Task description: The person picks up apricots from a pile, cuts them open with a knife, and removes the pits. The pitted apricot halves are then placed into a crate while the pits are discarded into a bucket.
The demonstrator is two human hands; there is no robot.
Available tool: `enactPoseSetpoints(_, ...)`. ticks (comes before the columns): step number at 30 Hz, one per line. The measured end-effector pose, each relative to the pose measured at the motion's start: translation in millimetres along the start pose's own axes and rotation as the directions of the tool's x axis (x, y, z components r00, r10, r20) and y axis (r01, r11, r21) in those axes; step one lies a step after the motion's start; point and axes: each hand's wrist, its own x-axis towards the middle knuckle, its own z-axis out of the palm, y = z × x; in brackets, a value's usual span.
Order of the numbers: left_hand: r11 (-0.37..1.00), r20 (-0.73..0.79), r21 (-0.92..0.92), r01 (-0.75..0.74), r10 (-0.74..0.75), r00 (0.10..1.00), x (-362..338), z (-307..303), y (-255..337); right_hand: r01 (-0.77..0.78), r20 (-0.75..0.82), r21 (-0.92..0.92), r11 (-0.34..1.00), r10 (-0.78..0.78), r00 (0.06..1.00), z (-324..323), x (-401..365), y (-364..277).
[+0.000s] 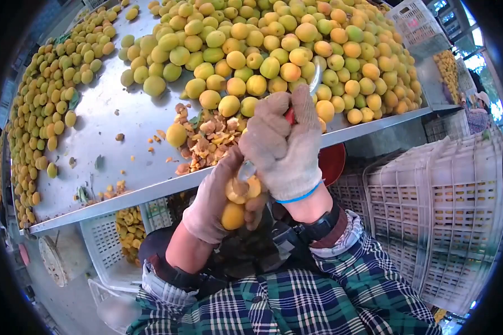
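Observation:
My left hand (209,201), in a pale, stained glove, is closed around apricots at the table's front edge. A cut apricot (237,191) with its flesh side showing sits between thumb and fingers, and a whole-looking apricot (233,216) lies lower in the same grip. My gloved right hand (279,142) is just above and to the right, fingers curled around a knife. A bit of its red handle (290,115) shows, and the curved blade (317,76) points up and away over the fruit. Beyond my left hand lies a heap of brownish apricot scraps (207,139).
A large pile of apricots (257,84) covers the metal table (128,114), with more along its left side. Below are a white crate (103,245) holding cut fruit, a red bowl-like container (332,163) and stacked crates (430,201) on the right. Another person (479,114) is at far right.

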Motion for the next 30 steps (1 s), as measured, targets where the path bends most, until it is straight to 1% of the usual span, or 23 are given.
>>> enactPoseSetpoints(1, 0.995, 0.028, -0.092, 0.027, -0.025, 0.999, 1.4, -1.2, -1.6, -0.041, 0.031, 0.074, 0.996, 0.039, 0.999, -1.0, 0.7, -0.2)
enactPoseSetpoints(3, 0.961, 0.090, -0.263, 0.085, -0.063, 0.994, 5.5, -0.9, -1.6, 0.013, 0.006, -0.008, 1.000, -0.013, 1.000, 2.2, 2.6, 2.4)
enactPoseSetpoints(4, 0.974, 0.022, -0.223, 0.047, -0.043, 0.999, 6.1, 0.2, 0.0, 0.045, -0.004, -0.049, 0.998, -0.045, 0.999, 3.7, 2.9, 2.5)
enactPoseSetpoints(6, 0.991, -0.107, -0.132, -0.022, 0.008, 0.994, 5.9, 4.4, 4.5, 0.075, -0.058, -0.073, 0.995, -0.079, 0.995, 3.1, 2.2, -2.0)
enactPoseSetpoints(7, 0.996, -0.234, -0.009, -0.088, 0.084, 0.969, 5.9, 7.3, 8.1, 0.087, -0.083, -0.087, 0.992, -0.094, 0.992, 3.0, 2.1, -4.9)
enactPoseSetpoints(8, 0.983, -0.348, 0.121, -0.141, 0.175, 0.921, 5.6, 10.3, 12.1, 0.099, -0.066, -0.139, 0.985, -0.109, 0.992, 1.7, 0.3, -10.9)
enactPoseSetpoints(9, 0.951, -0.444, 0.254, -0.176, 0.277, 0.852, 4.6, 11.8, 15.4, 0.111, -0.047, -0.191, 0.975, -0.122, 0.991, 2.0, -2.0, -18.5)
enactPoseSetpoints(10, 0.939, -0.451, 0.265, -0.221, 0.323, 0.832, 2.4, 4.7, 17.5, 0.125, -0.024, -0.241, 0.962, -0.134, 0.991, 3.2, -1.9, -21.9)
enactPoseSetpoints(11, 0.916, -0.432, 0.320, -0.242, 0.368, 0.823, 0.2, 1.8, 16.6, 0.178, -0.005, -0.574, 0.799, -0.221, 0.975, 5.3, -2.6, -18.3)
enactPoseSetpoints(12, 0.885, -0.404, 0.379, -0.270, 0.420, 0.813, -2.0, -0.2, 16.2, 0.214, 0.058, -0.826, 0.521, -0.300, 0.952, 11.7, -4.8, -10.4)
enactPoseSetpoints(13, 0.851, -0.371, 0.435, -0.295, 0.468, 0.802, -1.6, -2.5, 16.5, 0.233, 0.166, -0.945, 0.231, -0.276, 0.947, 13.6, -6.6, -1.7)
enactPoseSetpoints(14, 0.907, -0.431, 0.208, -0.366, 0.421, 0.798, 3.4, -5.7, 15.7, 0.260, 0.272, -0.962, -0.082, -0.249, 0.929, 15.5, -8.3, 6.9)
enactPoseSetpoints(15, 0.899, -0.418, 0.177, -0.401, 0.437, 0.796, 3.0, -3.8, 17.6, 0.306, 0.357, -0.896, -0.321, -0.113, 0.927, 10.7, -10.0, 16.5)
enactPoseSetpoints(17, 0.885, -0.395, 0.114, -0.452, 0.458, 0.797, -0.2, -2.1, 20.8, 0.307, 0.345, -0.818, -0.487, 0.012, 0.938, -2.9, -15.9, 31.7)
enactPoseSetpoints(18, 0.884, -0.313, 0.122, -0.451, 0.465, 0.828, -1.3, -10.9, 23.2, 0.320, 0.368, -0.782, -0.534, 0.017, 0.930, -2.0, -18.4, 35.0)
enactPoseSetpoints(21, 0.904, -0.304, 0.063, -0.423, 0.421, 0.854, -2.6, -16.6, 21.2, 0.289, 0.339, -0.758, -0.585, 0.025, 0.940, -9.2, -17.8, 40.3)
enactPoseSetpoints(22, 0.895, -0.330, 0.082, -0.438, 0.439, 0.835, -4.7, -2.5, 23.6, 0.377, 0.443, -0.798, -0.470, -0.033, 0.896, -13.0, -17.9, 44.7)
enactPoseSetpoints(25, 0.888, -0.313, 0.011, -0.459, 0.439, 0.842, 1.7, -7.9, 24.4, 0.417, 0.474, -0.654, -0.631, 0.088, 0.876, -12.9, -18.3, 35.5)
enactPoseSetpoints(26, 0.898, -0.455, -0.032, -0.439, 0.378, 0.806, 0.1, -5.0, 22.9, 0.379, 0.447, -0.797, -0.470, -0.038, 0.893, -10.0, -18.8, 35.4)
enactPoseSetpoints(27, 0.905, -0.349, -0.090, -0.416, 0.362, 0.864, -2.7, -13.5, 26.1, 0.342, 0.393, -0.897, -0.280, -0.151, 0.907, -4.5, -19.6, 35.5)
enactPoseSetpoints(28, 0.910, -0.240, -0.146, -0.387, 0.347, 0.907, -7.8, -28.3, 32.1, 0.305, 0.312, -0.950, -0.069, -0.247, 0.917, 3.7, -20.2, 35.5)
enactPoseSetpoints(29, 0.914, -0.127, -0.199, -0.354, 0.334, 0.934, -11.9, -38.1, 34.7, 0.145, 0.075, -0.947, 0.287, -0.239, 0.968, 15.0, -23.6, 25.7)
enactPoseSetpoints(30, 0.886, -0.415, -0.050, -0.462, 0.402, 0.816, -12.1, -9.5, 37.4, 0.185, 0.067, -0.777, 0.602, -0.213, 0.975, -4.0, -14.7, 17.6)
